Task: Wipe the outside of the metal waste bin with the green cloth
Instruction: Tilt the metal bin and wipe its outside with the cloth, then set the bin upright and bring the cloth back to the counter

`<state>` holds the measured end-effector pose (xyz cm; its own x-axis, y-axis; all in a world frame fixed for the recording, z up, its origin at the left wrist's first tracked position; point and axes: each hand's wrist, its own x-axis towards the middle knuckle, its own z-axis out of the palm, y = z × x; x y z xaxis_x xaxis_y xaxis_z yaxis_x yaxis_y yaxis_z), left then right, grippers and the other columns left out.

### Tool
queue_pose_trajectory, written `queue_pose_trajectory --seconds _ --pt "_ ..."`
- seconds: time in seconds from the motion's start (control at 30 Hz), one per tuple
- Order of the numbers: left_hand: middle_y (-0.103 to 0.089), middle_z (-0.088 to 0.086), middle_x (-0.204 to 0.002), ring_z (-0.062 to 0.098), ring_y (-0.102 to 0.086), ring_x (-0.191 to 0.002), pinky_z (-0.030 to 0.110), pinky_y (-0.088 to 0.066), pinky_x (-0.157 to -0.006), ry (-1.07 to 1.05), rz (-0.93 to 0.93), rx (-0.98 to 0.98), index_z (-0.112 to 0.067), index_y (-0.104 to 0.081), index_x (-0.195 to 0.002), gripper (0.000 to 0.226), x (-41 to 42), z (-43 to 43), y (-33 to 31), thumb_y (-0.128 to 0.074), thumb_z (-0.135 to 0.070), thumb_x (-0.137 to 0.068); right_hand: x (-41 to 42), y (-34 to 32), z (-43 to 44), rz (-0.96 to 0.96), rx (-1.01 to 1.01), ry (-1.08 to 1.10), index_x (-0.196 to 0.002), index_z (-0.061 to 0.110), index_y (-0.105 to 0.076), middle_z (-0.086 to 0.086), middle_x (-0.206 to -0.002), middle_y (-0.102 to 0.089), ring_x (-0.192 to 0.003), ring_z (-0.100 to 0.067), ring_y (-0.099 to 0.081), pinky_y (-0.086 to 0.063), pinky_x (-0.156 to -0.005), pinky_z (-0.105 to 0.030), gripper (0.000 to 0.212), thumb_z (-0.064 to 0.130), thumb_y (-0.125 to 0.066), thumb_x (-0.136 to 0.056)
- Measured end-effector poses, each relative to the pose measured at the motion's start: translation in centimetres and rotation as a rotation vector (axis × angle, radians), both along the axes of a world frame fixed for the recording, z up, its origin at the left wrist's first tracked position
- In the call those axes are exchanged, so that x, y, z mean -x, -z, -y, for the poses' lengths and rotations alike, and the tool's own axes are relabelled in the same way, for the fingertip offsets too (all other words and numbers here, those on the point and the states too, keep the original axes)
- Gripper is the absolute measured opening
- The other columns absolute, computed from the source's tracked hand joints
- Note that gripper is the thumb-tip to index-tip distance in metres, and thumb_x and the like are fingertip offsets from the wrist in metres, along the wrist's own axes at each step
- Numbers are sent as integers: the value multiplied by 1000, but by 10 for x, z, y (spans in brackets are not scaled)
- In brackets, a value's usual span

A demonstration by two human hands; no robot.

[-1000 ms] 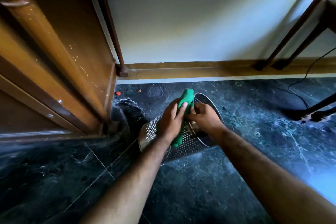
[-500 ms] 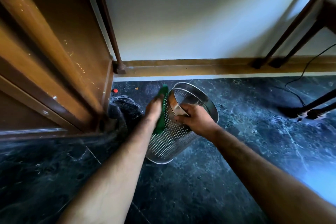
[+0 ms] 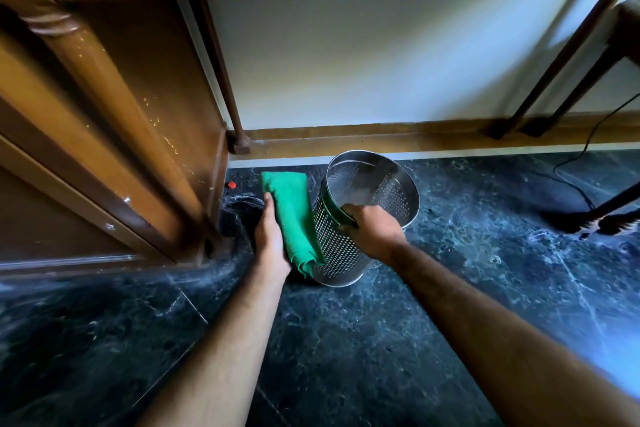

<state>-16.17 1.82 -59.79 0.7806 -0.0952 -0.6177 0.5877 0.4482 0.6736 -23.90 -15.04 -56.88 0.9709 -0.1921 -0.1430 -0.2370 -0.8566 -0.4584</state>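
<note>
The perforated metal waste bin point(image 3: 349, 239) stands nearly upright on the dark marble floor, its mouth tipped slightly away from me. My right hand point(image 3: 375, 230) grips its near rim, fingers hooked inside. My left hand point(image 3: 272, 243) holds the folded green cloth point(image 3: 292, 218) flat against the bin's left outer side. The cloth's lower end hangs crumpled near the bin's base.
A wooden cabinet point(image 3: 114, 121) stands close on the left, a wooden skirting point(image 3: 381, 140) and white wall behind. A dark round object point(image 3: 237, 218) sits by the cabinet corner, a small red bit point(image 3: 231, 184) beyond it. Furniture legs point(image 3: 540, 87) and a black cable point(image 3: 575, 180) lie right.
The bin has gone from lying on its side to almost upright. My left hand with the cloth moved from the top of the bin to its left side.
</note>
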Motion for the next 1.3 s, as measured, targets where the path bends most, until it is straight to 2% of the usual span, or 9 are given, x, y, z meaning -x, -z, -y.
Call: queue_pose_trajectory --seconds 0.13,0.3,0.47,0.77,0.87,1.03,1.1,1.17,1.3 --pt "-72 13 -116 34 -68 -102 54 -44 -107 -31 67 273 -15 -63 -127 59 6 -12 6 -40 -60 -97 0 7 -6 -5 86 -60 -113 28 -62 -7 -101 -75 -87 -31 -69 -52 -68 -34 21 36 -59 -94" --pt "-77 6 -103 30 -73 -91 48 -56 -89 -60 161 422 -22 -78 -103 59 11 -27 12 -32 -59 -99 -1 12 -12 1 114 -107 -110 30 -60 -5 -99 -75 -84 -29 -69 -56 -69 -37 16 35 -57 -95" --pt "-62 16 -116 36 -65 -98 62 -36 -107 36 212 487 -19 -48 -136 65 13 -34 7 -33 -67 -94 -3 13 -18 -18 127 -125 -113 30 -60 -7 -101 -75 -87 -33 -71 -60 -73 -42 19 30 -55 -95" --pt "-58 18 -120 38 -61 -103 63 -37 -106 52 273 516 -17 -41 -144 70 15 -44 -9 -28 -66 -95 -5 16 -29 -56 134 -123 -107 27 -62 -9 -102 -76 -91 -34 -71 -58 -70 -39 17 28 -60 -91" --pt "-58 19 -120 38 -59 -104 59 -39 -106 26 257 502 -13 -35 -151 77 18 -40 -20 -28 -66 -95 -6 2 -29 -10 -13 -130 -132 23 -52 -6 -126 -69 -113 -28 -65 -57 -94 -45 58 39 -74 -80" --pt "-66 18 -114 36 -63 -102 50 -44 -100 -48 188 553 -11 -59 -128 67 10 -29 -44 -26 -62 -97 5 -40 -44 372 153 -550 -156 18 -18 -9 -161 -31 -152 -25 -22 -17 -126 -43 124 80 -67 -61" --pt "-65 18 -114 35 -62 -104 51 -39 -109 -78 167 556 -10 -60 -126 66 9 -21 -57 -27 -59 -97 3 -53 -51 337 154 -605 -158 16 -17 -9 -166 -26 -154 -23 -20 -13 -127 -40 119 71 -70 -67" --pt "-63 17 -112 34 -60 -101 50 -36 -110 -129 153 530 -9 -62 -118 61 5 -12 -68 -28 -57 -99 -1 -65 -57 320 59 -584 -154 13 -34 -11 -160 -38 -147 -25 -37 -24 -124 -37 94 42 -75 -75" --pt "-66 13 -102 29 -64 -90 42 -49 -87 -85 188 446 -13 -63 -116 53 3 -9 -81 -41 -57 -96 -4 -85 -52 403 -259 -282 -126 12 -67 -12 -119 -75 -103 -18 -70 -54 -91 -28 46 9 -66 -80"
